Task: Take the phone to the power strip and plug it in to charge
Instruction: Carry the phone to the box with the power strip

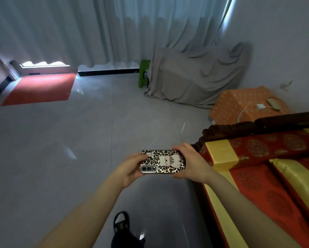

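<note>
We are gripping the phone (pixel 163 161) by its ends, left hand (pixel 130 170) and right hand (pixel 192 162). It is looking light, stiff, probably slippery.

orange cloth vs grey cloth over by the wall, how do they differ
The orange cloth is patterned and covers something low with a flat top, where a white charger, its cable and a power strip lie. The grey cloth is plain, drapes in loose folds over something taller, and carries nothing on top. Both hide whatever is beneath and reach the floor.
</note>
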Motion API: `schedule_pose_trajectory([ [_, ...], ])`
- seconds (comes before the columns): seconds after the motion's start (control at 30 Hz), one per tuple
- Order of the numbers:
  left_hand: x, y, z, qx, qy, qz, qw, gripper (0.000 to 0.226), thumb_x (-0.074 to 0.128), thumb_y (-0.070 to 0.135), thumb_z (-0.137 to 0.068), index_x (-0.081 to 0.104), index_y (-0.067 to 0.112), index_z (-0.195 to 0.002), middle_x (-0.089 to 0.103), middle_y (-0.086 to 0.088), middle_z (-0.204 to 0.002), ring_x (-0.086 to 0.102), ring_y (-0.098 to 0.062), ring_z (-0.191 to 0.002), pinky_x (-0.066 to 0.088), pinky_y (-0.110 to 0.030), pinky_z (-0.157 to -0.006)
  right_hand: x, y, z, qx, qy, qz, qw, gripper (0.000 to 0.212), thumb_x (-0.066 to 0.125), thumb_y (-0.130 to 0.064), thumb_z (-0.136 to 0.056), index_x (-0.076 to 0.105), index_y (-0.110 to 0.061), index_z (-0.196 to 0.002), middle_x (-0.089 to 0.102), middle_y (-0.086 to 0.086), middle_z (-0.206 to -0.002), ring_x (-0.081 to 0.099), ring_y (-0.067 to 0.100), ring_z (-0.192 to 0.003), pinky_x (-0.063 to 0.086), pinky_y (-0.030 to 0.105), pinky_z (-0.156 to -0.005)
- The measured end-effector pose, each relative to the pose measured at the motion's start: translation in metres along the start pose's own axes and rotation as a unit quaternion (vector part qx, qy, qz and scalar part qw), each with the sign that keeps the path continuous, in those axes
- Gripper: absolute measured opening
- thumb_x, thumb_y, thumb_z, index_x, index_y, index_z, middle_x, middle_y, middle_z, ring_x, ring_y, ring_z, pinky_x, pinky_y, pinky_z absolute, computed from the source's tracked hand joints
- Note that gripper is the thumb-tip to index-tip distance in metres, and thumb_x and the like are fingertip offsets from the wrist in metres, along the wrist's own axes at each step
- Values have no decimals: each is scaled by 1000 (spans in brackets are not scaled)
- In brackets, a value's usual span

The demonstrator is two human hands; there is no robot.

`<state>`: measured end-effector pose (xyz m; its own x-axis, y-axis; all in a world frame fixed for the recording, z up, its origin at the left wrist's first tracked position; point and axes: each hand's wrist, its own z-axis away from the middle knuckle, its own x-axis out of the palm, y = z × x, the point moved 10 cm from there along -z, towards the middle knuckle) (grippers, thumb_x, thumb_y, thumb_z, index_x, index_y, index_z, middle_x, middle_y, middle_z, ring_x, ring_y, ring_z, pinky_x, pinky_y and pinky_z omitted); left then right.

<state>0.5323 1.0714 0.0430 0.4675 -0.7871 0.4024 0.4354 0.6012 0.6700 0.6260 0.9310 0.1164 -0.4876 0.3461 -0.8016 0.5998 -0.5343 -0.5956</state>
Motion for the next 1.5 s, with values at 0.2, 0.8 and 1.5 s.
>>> schedule_pose_trajectory([
  [0.2,-34,107,-106,-9,-10,-49,999,15,53,5,-88,61,6,-100,70,-10,-85,66,-22,-75,58,-37,-70,-6,13,-137,42,21,-13,999,86,88,-31,-55,46,-21,-129,45,-5,-118,47,12,-108,45,30,-94],
  [0.8,96,322,-442,-129,-112,-213,962,35,51,8,-86,56,-3,-118,65,-18,-101,63,-26,-78,53,-32,-59,-139,207,-409,170,110,6,979,87,84,-37,-59,44,-23,-135,43,-1,-119,43,15,-112,40,25,-94],
  [1.5,497,348,-726,-265,-338,-429,795,21,42,14,-93,62,8,-95,75,-3,-69,70,-14,-61,55,-29,-67,-371,515,-422,481,288,-19,828,95,86,-37,-53,44,-20,-137,46,6,-125,44,25,-119,43,42,-101],
])
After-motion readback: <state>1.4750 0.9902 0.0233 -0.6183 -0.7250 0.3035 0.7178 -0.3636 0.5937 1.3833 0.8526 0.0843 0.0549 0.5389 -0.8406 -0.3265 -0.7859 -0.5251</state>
